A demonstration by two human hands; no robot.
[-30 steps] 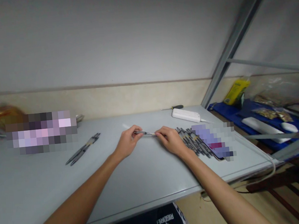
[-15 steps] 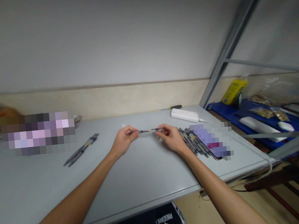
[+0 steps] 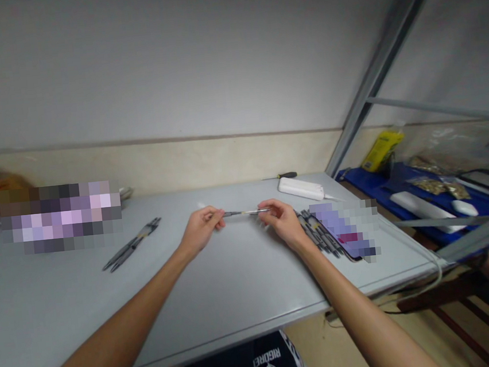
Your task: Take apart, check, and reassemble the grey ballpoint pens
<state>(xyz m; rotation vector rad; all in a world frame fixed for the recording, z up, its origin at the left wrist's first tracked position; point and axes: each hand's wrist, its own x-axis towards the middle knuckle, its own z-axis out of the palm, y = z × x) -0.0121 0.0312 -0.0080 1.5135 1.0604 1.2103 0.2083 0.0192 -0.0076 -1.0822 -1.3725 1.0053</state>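
A slim grey pen (image 3: 241, 213) lies level between my hands, above the table. My left hand (image 3: 202, 228) pinches its left end between thumb and fingers. At the other end, my right hand (image 3: 283, 221) has its thumb and fingertips closed around the tip, where a thin, pale, shiny stretch shows. Whether that end is a separate part is too small to tell. Left of my left hand, a couple of similar grey pens (image 3: 132, 246) rest side by side. Beyond my right wrist lies a row of several more grey pens (image 3: 322, 235), partly covered by that hand.
Beside the pen row is a phone (image 3: 339, 229), its screen blurred out. Further back sit a white power strip (image 3: 301, 188) and a screwdriver (image 3: 287, 175). A pixelated object (image 3: 64, 218) stands at the left. Metal frame bars (image 3: 374, 90) rise on the right.
My right hand has shifted slightly right, away from my left hand, and its fingers have changed their grip. More of a pale, shiny stretch now shows between the hands.
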